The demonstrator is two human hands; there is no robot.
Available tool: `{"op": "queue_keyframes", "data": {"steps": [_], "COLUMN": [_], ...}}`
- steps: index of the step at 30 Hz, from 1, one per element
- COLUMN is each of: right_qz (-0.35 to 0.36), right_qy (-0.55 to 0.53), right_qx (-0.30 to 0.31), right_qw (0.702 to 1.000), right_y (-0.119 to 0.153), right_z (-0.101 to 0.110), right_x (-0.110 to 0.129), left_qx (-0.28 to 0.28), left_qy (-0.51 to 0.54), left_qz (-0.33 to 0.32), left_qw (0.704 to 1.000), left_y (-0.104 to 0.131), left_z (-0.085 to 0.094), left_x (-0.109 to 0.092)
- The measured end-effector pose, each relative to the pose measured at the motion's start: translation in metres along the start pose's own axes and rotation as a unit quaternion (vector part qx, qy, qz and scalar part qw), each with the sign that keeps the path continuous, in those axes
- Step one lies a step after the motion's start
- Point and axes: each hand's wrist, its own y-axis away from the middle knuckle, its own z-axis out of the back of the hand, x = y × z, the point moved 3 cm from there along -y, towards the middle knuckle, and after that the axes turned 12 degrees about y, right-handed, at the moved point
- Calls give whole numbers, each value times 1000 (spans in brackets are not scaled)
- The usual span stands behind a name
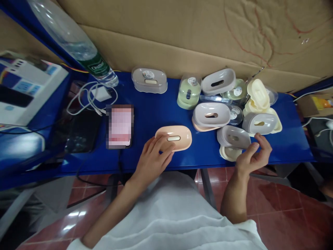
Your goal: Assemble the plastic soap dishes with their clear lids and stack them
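My left hand (pixel 157 152) rests on the near left rim of a peach oval dish (pixel 183 133), its fingers spread over the edge. A small cream pill-shaped piece (pixel 173 138) sits in the middle of that dish. Over to the right, my right hand (pixel 253 154) hovers at the front of the group of parts, its fingers bent and apart, with nothing seen in them. Closest to it are a grey oval tray with a slot (pixel 232 135), lying over a cream piece (pixel 229 153), and another grey slotted tray (pixel 266 123) on cream parts.
Behind stand a grey lidded box (pixel 149 81), a green box with a clear cover (pixel 189 92) and more grey slotted trays (pixel 212 113). Cream pieces (pixel 257 92) are stacked at the right. Leftward lie a phone (pixel 119 126), a white cable (pixel 90 95) and a tilted water bottle (pixel 85 52).
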Motion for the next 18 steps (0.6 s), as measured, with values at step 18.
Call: {"op": "queue_keyframes", "data": {"steps": [18], "right_qz": [64], "right_qy": [-5], "right_qx": [473], "right_qw": [879], "right_y": [-140], "right_z": [-123], "right_x": [57], "left_qx": [-123], "left_qy": [-29], "left_qz": [44], "left_qw": [991], "left_y": [26], "left_z": [1], "left_x": [9]}}
